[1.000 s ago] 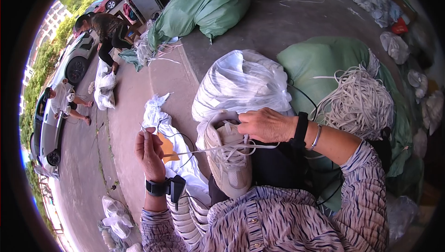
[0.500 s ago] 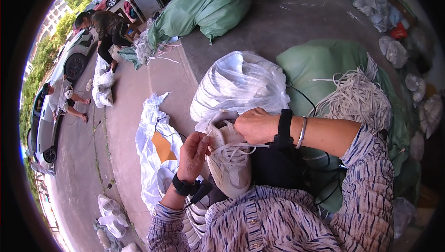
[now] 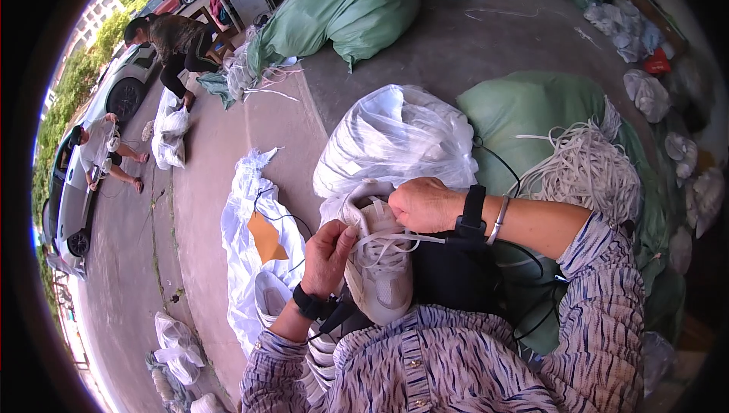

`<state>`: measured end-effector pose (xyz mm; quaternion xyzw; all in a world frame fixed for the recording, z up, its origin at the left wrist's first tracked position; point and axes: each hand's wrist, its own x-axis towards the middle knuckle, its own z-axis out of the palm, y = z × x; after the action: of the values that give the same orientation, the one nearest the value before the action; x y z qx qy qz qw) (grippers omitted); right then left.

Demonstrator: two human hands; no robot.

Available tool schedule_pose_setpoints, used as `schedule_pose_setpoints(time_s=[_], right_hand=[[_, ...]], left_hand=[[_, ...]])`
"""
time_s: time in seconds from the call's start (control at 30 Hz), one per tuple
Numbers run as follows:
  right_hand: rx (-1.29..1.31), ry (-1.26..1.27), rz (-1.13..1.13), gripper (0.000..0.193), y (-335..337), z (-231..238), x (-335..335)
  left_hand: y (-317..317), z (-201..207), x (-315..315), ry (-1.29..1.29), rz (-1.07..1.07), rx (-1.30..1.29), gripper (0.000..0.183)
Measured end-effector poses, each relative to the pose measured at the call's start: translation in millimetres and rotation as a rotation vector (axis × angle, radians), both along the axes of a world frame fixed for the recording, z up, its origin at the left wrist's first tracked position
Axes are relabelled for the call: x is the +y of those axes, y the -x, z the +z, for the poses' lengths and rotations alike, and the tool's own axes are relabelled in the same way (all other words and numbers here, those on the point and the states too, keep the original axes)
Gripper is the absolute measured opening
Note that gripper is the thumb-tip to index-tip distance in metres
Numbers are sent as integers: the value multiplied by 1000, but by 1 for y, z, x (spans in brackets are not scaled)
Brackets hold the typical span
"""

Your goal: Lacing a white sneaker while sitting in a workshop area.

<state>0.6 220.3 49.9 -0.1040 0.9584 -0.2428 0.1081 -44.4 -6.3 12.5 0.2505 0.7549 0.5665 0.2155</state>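
Observation:
A pale cream sneaker (image 3: 386,289) rests on my lap, its toe pointing toward me. A white shoelace (image 3: 389,237) crosses its front and a loose length runs off to the right below my right wrist. At the sneaker's left eyelet edge, my left hand (image 3: 326,256) has thumb and forefinger pinched together on the lace. My right hand (image 3: 427,205) is closed over the right side of the opening, by the tongue; its fingertips are partly hidden, and it seems to grip the lace there. Both wrists wear black straps.
A clear bag of white items (image 3: 395,139) stands beyond the sneaker. A heap of white laces (image 3: 588,174) lies on a green sack (image 3: 531,101) at right. White plastic sheeting (image 3: 243,261) and more shoes (image 3: 271,295) lie at left. Two people sit farther off near parked cars.
My left hand has shifted slightly right against the sneaker's edge, its pinched fingertips lower on the lace. My right hand stays closed by the tongue. The whole view has shifted a little.

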Motion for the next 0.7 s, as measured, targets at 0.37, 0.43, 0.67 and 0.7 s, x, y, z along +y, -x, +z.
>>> schedule_pose_setpoints(time_s=[0.37,0.43,0.67,0.7], right_hand=[[-383,677,-522,34,-7,1,42],[-564,747,-510,39,-30,-2,26],[-714,1047,-531,31,-49,-17,8],[-681,991,-506,26,-51,-20,7]], left_hand=[[0,3,-8,-131,-90,-251,21],[0,5,-6,-133,-105,-264,21],[5,4,-5,-151,-153,-310,22],[4,4,-5,-143,-147,-335,22]])
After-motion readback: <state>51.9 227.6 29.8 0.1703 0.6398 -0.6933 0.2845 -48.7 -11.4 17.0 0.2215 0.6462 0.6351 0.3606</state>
